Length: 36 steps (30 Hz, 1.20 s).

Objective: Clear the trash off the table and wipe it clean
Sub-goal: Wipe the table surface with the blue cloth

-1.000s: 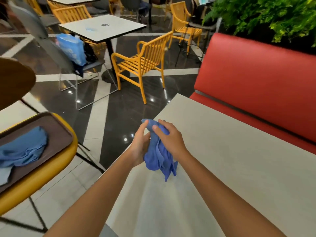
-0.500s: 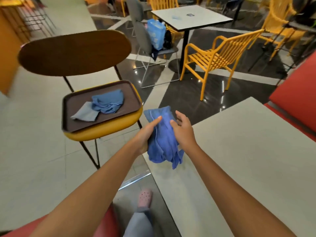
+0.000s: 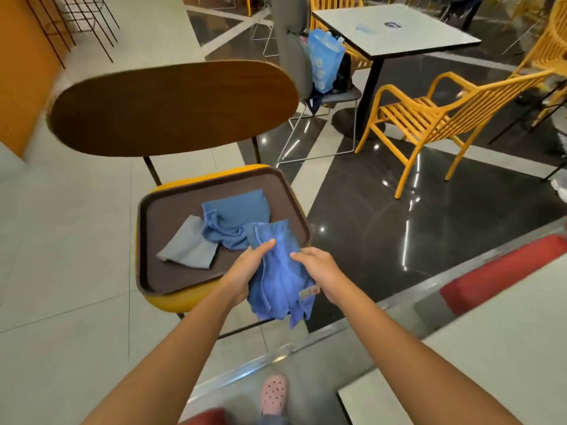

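Blue cloth (image 3: 277,271) is gripped by the left hand (image 3: 245,268) and right hand (image 3: 319,269) over the tray (image 3: 171,271), frame centre — no trash is seen on the tabletop (image 3: 506,348), lower right; wiping is judged finished.

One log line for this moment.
left hand: grips blue cloth | right hand: grips same cloth | cloth: held beside tray | tray: two other cloths inside

No legible writing; tag (image 3: 310,292) on blue cloth (image 3: 276,271), bag print (image 3: 319,72), table sticker (image 3: 392,25) all blurred.
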Available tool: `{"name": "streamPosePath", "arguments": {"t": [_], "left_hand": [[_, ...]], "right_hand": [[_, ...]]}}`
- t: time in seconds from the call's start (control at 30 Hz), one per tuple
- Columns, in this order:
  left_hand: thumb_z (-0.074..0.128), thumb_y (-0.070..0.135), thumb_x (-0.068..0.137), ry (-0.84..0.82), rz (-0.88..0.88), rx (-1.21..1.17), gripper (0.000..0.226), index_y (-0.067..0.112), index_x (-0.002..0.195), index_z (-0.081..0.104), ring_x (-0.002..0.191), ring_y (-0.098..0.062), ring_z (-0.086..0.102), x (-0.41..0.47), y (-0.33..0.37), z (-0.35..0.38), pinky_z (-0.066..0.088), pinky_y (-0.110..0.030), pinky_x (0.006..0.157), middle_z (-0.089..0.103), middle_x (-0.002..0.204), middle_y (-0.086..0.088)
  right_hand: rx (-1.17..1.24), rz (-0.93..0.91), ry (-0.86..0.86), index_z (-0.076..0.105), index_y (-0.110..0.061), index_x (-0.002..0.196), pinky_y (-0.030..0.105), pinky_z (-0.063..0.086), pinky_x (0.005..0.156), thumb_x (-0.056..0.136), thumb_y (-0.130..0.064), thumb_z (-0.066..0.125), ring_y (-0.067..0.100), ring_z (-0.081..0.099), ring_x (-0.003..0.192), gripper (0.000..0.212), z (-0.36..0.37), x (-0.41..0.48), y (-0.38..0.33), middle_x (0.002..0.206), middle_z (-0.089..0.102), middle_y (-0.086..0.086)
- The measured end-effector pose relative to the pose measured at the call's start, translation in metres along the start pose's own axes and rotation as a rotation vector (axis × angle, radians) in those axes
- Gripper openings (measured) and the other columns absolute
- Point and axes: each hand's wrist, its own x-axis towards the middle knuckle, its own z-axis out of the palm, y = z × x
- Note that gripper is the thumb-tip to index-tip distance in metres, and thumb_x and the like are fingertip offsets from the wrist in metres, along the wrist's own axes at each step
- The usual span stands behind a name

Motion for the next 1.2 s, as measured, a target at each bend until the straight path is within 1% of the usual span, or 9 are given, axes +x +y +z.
{"name": "streamPosePath", "arguments": {"t": [0.27, 0.4, 0.53, 0.7, 0.77, 0.83, 0.93, 1.03, 1.2], "left_hand": [[0.058, 0.026, 0.091, 0.109, -0.023, 0.062, 0.026, 0.016, 0.115, 0.056, 0.1, -0.028, 0.064, 0.102, 0.022, -0.039, 0.05, -0.048, 0.091, 0.066, 0.111, -0.01], [0.055, 0.026, 0.093, 0.151, 0.008, 0.225, 0.02, 0.015, 0.109, 0.054, 0.094, -0.018, 0.062, 0.146, 0.035, -0.044, 0.049, -0.039, 0.085, 0.064, 0.111, -0.006], [0.055, 0.031, 0.092, 0.192, -0.02, 0.368, 0.046, 0.008, 0.131, 0.046, 0.114, -0.027, 0.055, 0.174, 0.045, -0.049, 0.045, -0.044, 0.098, 0.056, 0.126, -0.008], [0.053, 0.022, 0.093, 0.297, 0.056, 0.497, 0.019, 0.005, 0.084, 0.052, 0.075, -0.028, 0.049, 0.185, 0.048, -0.053, 0.039, -0.037, 0.069, 0.05, 0.074, -0.011], [0.052, 0.02, 0.094, 0.368, 0.1, 0.555, 0.023, -0.002, 0.101, 0.057, 0.083, -0.034, 0.053, 0.182, 0.05, -0.056, 0.039, -0.04, 0.077, 0.057, 0.09, -0.022], [0.048, 0.02, 0.095, 0.457, 0.157, 0.563, 0.039, 0.007, 0.132, 0.047, 0.088, -0.024, 0.056, 0.175, 0.054, -0.057, 0.04, -0.033, 0.078, 0.057, 0.121, -0.013], [0.046, 0.019, 0.093, 0.559, 0.264, 0.59, 0.044, 0.014, 0.137, 0.043, 0.073, -0.016, 0.051, 0.159, 0.058, -0.046, 0.04, -0.031, 0.071, 0.054, 0.125, -0.004], [0.047, 0.018, 0.093, 0.505, 0.325, 0.605, 0.04, 0.014, 0.133, 0.048, 0.083, -0.014, 0.051, 0.136, 0.063, -0.015, 0.041, -0.029, 0.078, 0.053, 0.123, -0.004], [0.048, 0.014, 0.091, 0.255, 0.416, 0.656, 0.036, 0.013, 0.126, 0.054, 0.092, -0.022, 0.057, 0.086, 0.054, 0.057, 0.044, -0.031, 0.086, 0.055, 0.112, -0.008]], "right_hand": [[-0.101, 0.004, 0.071, 0.059, -0.009, 0.11, 0.038, 0.047, 0.095, 0.082, -0.019, 0.068, 0.025, 0.06, 0.106, 0.031, 0.038, 0.117, -0.031, 0.114, 0.063, 0.009], [-0.092, 0.03, 0.077, 0.055, -0.01, 0.123, 0.03, 0.042, 0.099, 0.086, -0.017, 0.062, 0.022, 0.054, 0.115, 0.038, 0.042, 0.161, -0.042, 0.124, 0.056, 0.005], [-0.118, 0.047, 0.064, 0.051, -0.011, 0.129, 0.034, 0.041, 0.101, 0.088, -0.015, 0.059, 0.023, 0.051, 0.12, 0.042, 0.045, 0.185, -0.044, 0.134, 0.051, 0.006], [-0.212, 0.042, 0.032, 0.046, -0.014, 0.134, 0.03, 0.043, 0.09, 0.09, -0.015, 0.055, 0.021, 0.055, 0.107, 0.045, 0.047, 0.196, -0.044, 0.132, 0.053, 0.008], [-0.229, 0.036, 0.038, 0.045, -0.015, 0.134, 0.027, 0.045, 0.079, 0.09, -0.017, 0.054, 0.017, 0.054, 0.091, 0.045, 0.045, 0.193, -0.043, 0.121, 0.059, 0.008], [-0.249, 0.021, 0.047, 0.045, -0.016, 0.134, 0.024, 0.044, 0.067, 0.091, -0.018, 0.052, 0.016, 0.052, 0.077, 0.043, 0.037, 0.184, -0.044, 0.098, 0.06, 0.004], [-0.235, 0.025, 0.089, 0.05, -0.015, 0.13, 0.027, 0.044, 0.079, 0.092, -0.017, 0.051, 0.019, 0.056, 0.089, 0.038, 0.02, 0.161, -0.044, 0.1, 0.059, 0.006], [-0.2, 0.011, 0.166, 0.056, -0.014, 0.124, 0.024, 0.04, 0.085, 0.092, -0.017, 0.052, 0.024, 0.055, 0.11, 0.032, -0.005, 0.126, -0.043, 0.122, 0.059, 0.009], [-0.125, -0.03, 0.305, 0.057, -0.014, 0.121, 0.023, 0.039, 0.083, 0.092, -0.017, 0.05, 0.024, 0.055, 0.109, 0.03, -0.07, 0.057, -0.029, 0.115, 0.058, 0.008]]}}
